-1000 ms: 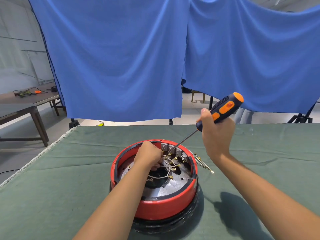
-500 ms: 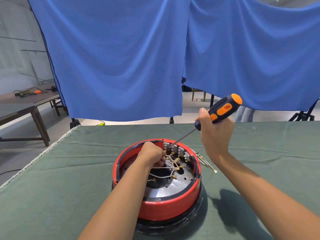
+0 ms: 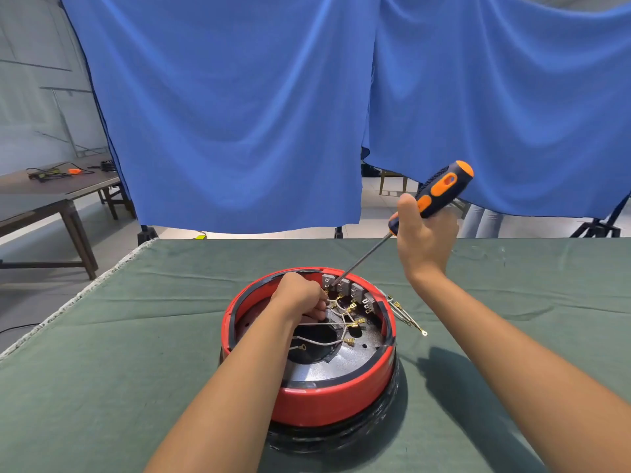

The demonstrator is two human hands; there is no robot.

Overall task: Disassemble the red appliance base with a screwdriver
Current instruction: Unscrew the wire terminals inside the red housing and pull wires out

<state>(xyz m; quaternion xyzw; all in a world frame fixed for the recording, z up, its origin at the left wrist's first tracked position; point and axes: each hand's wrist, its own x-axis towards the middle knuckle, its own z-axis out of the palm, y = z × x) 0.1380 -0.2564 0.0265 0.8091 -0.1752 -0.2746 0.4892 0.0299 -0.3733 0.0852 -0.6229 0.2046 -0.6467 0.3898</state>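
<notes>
Red appliance base (image 3: 327, 401) sits open-side up, mid green cloth (image 3: 136, 370). Left hand (image 3: 300, 298) inside it pinches white wires (image 3: 324, 343); right hand (image 3: 423, 237) fist-grips screwdriver (image 3: 433, 196), tip at far-rim terminal blocks (image 3: 345, 285). Risk: slanted tip slips, jabbing nearby fingers.

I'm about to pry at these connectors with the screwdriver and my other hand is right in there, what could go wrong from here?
1. The screwdriver tip sits at the grey connectors, close to the left hand; a slip could jab those fingers.
2. The left hand grips white wires inside the red base; pulling hard might tear a terminal.
3. The right hand holds the tool at a slant, so its tip may skid off.
</notes>
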